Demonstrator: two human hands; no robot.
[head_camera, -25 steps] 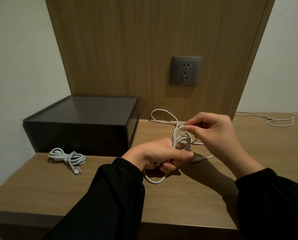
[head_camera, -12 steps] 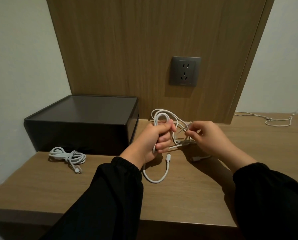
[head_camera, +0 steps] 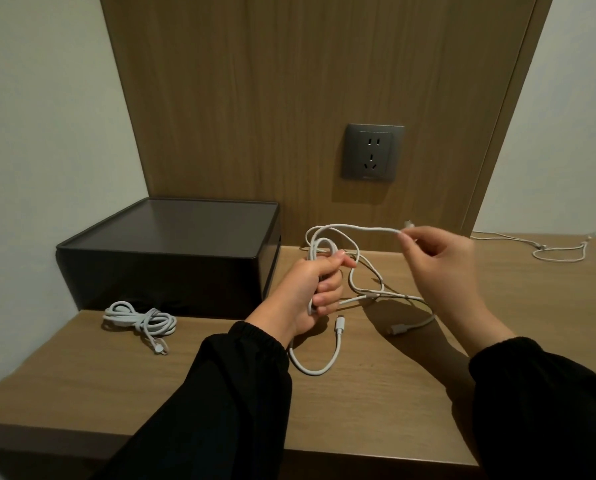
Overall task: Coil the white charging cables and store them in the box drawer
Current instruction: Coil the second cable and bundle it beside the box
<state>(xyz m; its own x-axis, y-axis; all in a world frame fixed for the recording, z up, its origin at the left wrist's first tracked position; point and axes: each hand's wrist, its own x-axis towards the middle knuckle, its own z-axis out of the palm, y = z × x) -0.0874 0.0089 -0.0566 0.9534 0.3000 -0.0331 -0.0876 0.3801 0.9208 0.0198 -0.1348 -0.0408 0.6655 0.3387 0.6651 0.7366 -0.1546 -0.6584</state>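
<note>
My left hand [head_camera: 315, 289] grips a loose bundle of a white charging cable [head_camera: 355, 230] above the middle of the wooden shelf [head_camera: 82, 375]. One loop hangs below that hand to the shelf, with a plug end beside it. My right hand [head_camera: 441, 268] pinches the same cable near its other end, drawn out to the right at the height of the box top. A second white cable [head_camera: 139, 320], coiled and tied, lies in front of the dark box [head_camera: 172, 251] at the left. The box drawer looks closed. A third white cable [head_camera: 559, 252] lies loose at the far right.
A grey wall socket [head_camera: 372, 152] sits on the wood panel above my hands. A pale wall closes off the left side beyond the box. The shelf's front edge runs just under my sleeves.
My right hand has pulled a stretch of the cable up and to the right, away from my left hand. My left hand has risen and turned upright with the bundle.
</note>
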